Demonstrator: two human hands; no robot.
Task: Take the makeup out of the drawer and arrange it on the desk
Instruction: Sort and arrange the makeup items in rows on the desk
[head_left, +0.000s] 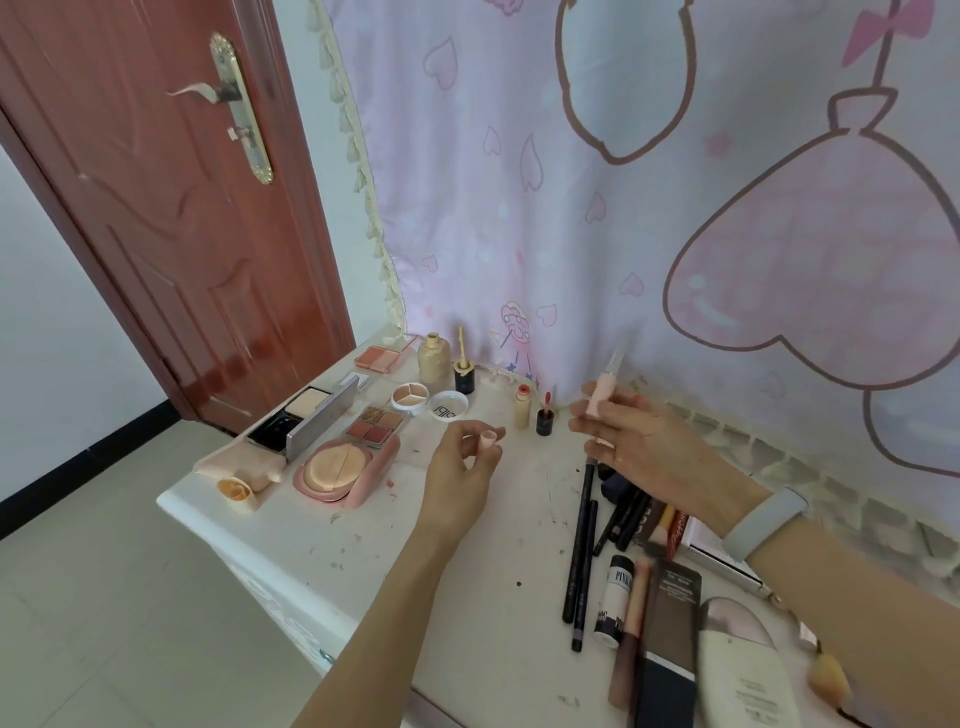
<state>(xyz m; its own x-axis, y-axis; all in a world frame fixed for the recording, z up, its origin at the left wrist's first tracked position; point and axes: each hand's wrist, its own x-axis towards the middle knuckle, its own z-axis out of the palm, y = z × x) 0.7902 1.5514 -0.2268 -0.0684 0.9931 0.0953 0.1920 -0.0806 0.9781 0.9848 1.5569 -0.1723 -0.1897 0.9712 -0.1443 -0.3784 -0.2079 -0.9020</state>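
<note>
We find far-left makeup arranged; near-right pencils (581, 551) lie heaped, unsorted. Left hand (462, 467) pinches pink cap (487, 441); right hand (641, 431) grips its pink tube (598, 389); approx. half done.

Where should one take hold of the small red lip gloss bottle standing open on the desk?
Grip the dark round body of the lip gloss bottle from the sides, fingers low. It stands upright with its red wand sticking out of the top, so coming from above would likely knock the wand.
</note>
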